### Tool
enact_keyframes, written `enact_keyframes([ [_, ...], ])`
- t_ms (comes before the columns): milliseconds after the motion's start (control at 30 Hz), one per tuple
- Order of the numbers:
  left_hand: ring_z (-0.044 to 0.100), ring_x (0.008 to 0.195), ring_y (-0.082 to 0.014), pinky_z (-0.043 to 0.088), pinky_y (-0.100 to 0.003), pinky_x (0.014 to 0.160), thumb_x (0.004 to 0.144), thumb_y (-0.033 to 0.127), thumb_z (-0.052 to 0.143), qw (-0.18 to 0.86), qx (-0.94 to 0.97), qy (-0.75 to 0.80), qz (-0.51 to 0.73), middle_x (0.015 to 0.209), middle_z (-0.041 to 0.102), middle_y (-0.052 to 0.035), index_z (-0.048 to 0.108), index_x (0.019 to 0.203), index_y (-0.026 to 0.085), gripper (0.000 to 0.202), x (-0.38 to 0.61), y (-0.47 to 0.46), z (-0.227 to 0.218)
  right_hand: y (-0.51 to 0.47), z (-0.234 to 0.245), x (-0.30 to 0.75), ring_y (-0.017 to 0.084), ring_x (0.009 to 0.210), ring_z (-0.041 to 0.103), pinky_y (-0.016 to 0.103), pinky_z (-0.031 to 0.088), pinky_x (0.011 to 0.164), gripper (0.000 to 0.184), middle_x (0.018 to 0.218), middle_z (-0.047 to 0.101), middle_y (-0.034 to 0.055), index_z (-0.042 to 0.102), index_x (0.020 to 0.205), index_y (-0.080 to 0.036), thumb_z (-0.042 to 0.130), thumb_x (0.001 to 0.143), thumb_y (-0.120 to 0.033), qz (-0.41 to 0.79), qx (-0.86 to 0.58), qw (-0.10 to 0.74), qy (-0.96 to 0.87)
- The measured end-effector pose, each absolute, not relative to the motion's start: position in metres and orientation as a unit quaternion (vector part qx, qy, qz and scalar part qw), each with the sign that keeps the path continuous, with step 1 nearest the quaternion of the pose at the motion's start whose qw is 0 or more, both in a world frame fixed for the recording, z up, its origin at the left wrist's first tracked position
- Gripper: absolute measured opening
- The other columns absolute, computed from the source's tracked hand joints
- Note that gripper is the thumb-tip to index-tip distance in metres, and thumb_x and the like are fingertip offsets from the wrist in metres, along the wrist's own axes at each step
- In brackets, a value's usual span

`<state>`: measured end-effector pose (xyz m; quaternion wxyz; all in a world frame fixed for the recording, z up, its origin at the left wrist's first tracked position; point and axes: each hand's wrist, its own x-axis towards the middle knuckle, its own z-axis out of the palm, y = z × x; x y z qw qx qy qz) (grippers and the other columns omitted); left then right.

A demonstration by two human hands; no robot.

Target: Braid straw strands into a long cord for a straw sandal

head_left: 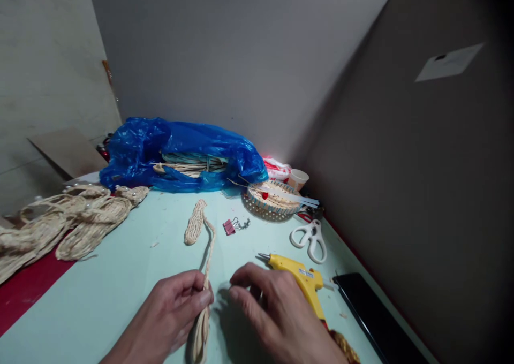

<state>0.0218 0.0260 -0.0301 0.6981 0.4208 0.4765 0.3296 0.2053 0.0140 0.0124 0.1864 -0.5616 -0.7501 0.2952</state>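
My left hand (171,313) is closed on a braided straw cord (207,257), pinching it near the table's front edge. The cord runs away from me to a flat coiled straw oval (195,222). My right hand (273,313) hovers just right of the cord, fingers curled and slightly apart, with nothing visible in them. A yellow glue gun (302,278) lies right beside my right hand, its nozzle pointing left.
A pink binder clip (229,226) and white scissors (311,239) lie on the pale green table (120,278). A small woven basket (271,199), a blue plastic bag (180,152) of straw, woven straw pieces (68,219) at left, and a black phone (373,316) at right.
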Motion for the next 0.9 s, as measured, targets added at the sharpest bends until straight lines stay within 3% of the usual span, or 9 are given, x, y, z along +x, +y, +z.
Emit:
enact_keyframes([
  [133, 0.009, 0.038, -0.0007, 0.002, -0.019, 0.039, 0.060, 0.043, 0.078, 0.715, 0.394, 0.466, 0.340, 0.046, 0.030, 0.0132, 0.043, 0.059, 0.020, 0.041, 0.022, 0.032, -0.035, 0.056, 0.025, 0.225, 0.017, 0.071, 0.061, 0.025, 0.039, 0.064, 0.020, 0.084, 0.068, 0.0049, 0.061, 0.097, -0.020, 0.043, 0.093, -0.026, 0.131, -0.593, 0.164, -0.777],
  [233, 0.010, 0.036, 0.0000, 0.003, -0.019, 0.038, 0.062, 0.040, 0.077, 0.709, 0.413, 0.448, 0.355, 0.045, 0.032, 0.0128, 0.045, 0.059, 0.019, 0.037, 0.022, 0.036, -0.040, 0.097, 0.030, 0.231, 0.022, 0.085, 0.060, 0.028, 0.039, 0.070, 0.020, 0.096, 0.067, 0.0134, 0.061, 0.103, -0.012, 0.047, 0.090, -0.018, 0.059, -0.577, 0.120, -0.805],
  [300, 0.011, 0.035, -0.0007, 0.004, -0.019, 0.037, 0.064, 0.040, 0.074, 0.687, 0.442, 0.460, 0.349, 0.046, 0.031, 0.0125, 0.048, 0.060, 0.019, 0.033, 0.022, 0.038, -0.043, 0.122, 0.029, 0.231, 0.023, 0.089, 0.060, 0.027, 0.039, 0.071, 0.023, 0.096, 0.067, 0.0147, 0.062, 0.105, -0.010, 0.057, 0.086, -0.021, 0.066, -0.543, 0.092, -0.832],
  [400, 0.015, 0.039, -0.0036, 0.006, -0.020, 0.039, 0.067, 0.042, 0.068, 0.643, 0.492, 0.475, 0.343, 0.049, 0.029, 0.0116, 0.054, 0.067, 0.018, 0.028, 0.020, 0.044, -0.046, 0.151, 0.021, 0.229, 0.020, 0.087, 0.060, 0.024, 0.040, 0.071, 0.030, 0.094, 0.069, 0.0096, 0.065, 0.108, -0.014, 0.066, 0.082, -0.029, 0.094, -0.472, 0.042, -0.876],
  [533, 0.019, 0.043, -0.0071, 0.011, -0.022, 0.043, 0.069, 0.039, 0.061, 0.603, 0.527, 0.488, 0.347, 0.051, 0.030, 0.0105, 0.058, 0.078, 0.019, 0.022, 0.018, 0.056, -0.047, 0.163, 0.013, 0.225, 0.020, 0.092, 0.059, 0.025, 0.039, 0.077, 0.020, 0.095, 0.068, 0.0103, 0.069, 0.101, -0.013, 0.064, 0.083, -0.019, 0.089, -0.428, 0.009, -0.899],
  [700, 0.028, 0.053, -0.0114, 0.020, -0.023, 0.051, 0.067, 0.032, 0.055, 0.534, 0.578, 0.504, 0.356, 0.055, 0.029, 0.0092, 0.060, 0.080, 0.019, 0.019, 0.018, 0.071, -0.045, 0.159, 0.013, 0.221, 0.025, 0.100, 0.055, 0.029, 0.039, 0.082, 0.042, 0.108, 0.064, 0.0160, 0.060, 0.119, -0.009, 0.068, 0.079, -0.020, 0.081, -0.403, 0.012, -0.912],
  [900, 0.027, 0.053, -0.0126, 0.021, -0.024, 0.052, 0.069, 0.025, 0.050, 0.500, 0.635, 0.502, 0.309, 0.054, 0.028, 0.0102, 0.059, 0.091, 0.018, 0.025, 0.020, 0.080, -0.042, 0.160, 0.012, 0.217, 0.019, 0.089, 0.058, 0.025, 0.040, 0.076, 0.016, 0.091, 0.066, 0.0077, 0.068, 0.092, -0.014, 0.068, 0.081, -0.027, 0.118, -0.377, 0.029, -0.918],
])
